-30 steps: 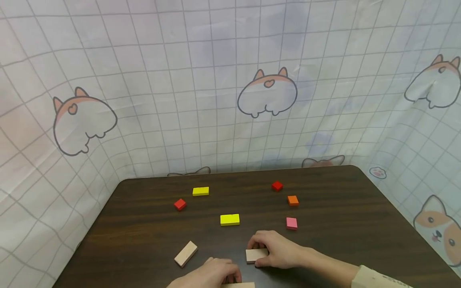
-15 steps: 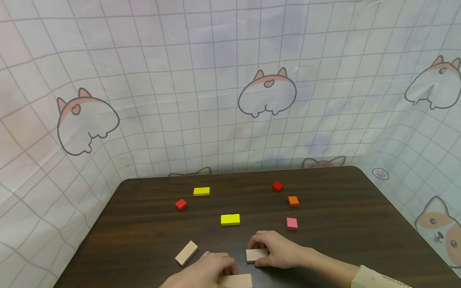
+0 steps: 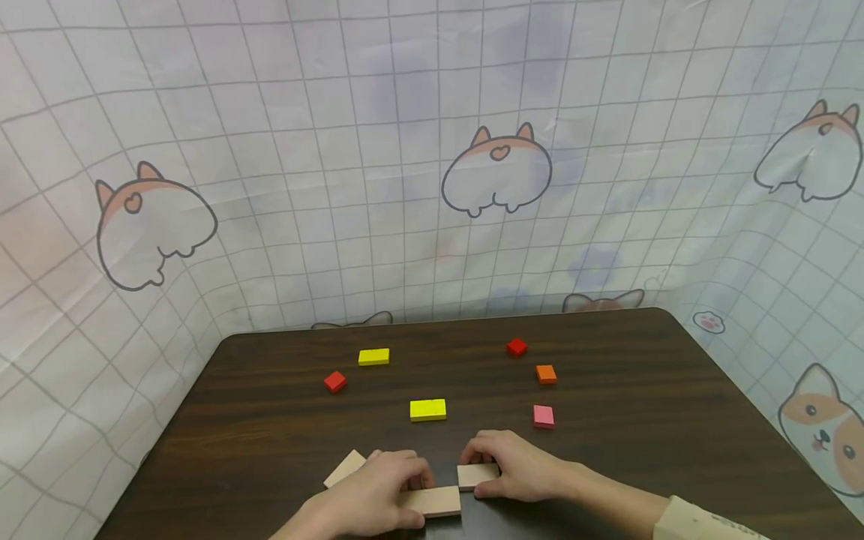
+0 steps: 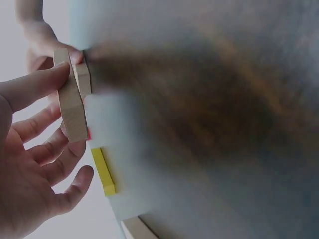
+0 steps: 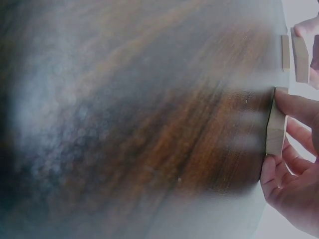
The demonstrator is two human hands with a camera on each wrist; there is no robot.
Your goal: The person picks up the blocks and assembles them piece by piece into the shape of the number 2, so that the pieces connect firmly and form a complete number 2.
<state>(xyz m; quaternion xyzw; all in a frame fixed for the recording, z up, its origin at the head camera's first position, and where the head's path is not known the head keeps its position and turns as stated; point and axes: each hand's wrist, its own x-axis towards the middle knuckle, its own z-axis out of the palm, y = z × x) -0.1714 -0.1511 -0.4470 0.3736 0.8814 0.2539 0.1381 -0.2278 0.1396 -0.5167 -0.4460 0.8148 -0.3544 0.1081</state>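
Now pinched a pale wooden block (image 3: 442, 502) in the fingers (image 3: 421, 466) of the left hand (image 3: 374, 491), raised just above the bench (image 3: 628, 405). Gripped with the right hand (image 3: 520, 469) a second pale block (image 3: 475, 476) resting on the bench, just beside the first. Saw a third pale block (image 3: 344, 469) partly behind the left hand and, farther off, the nearer yellow block (image 3: 428, 410).
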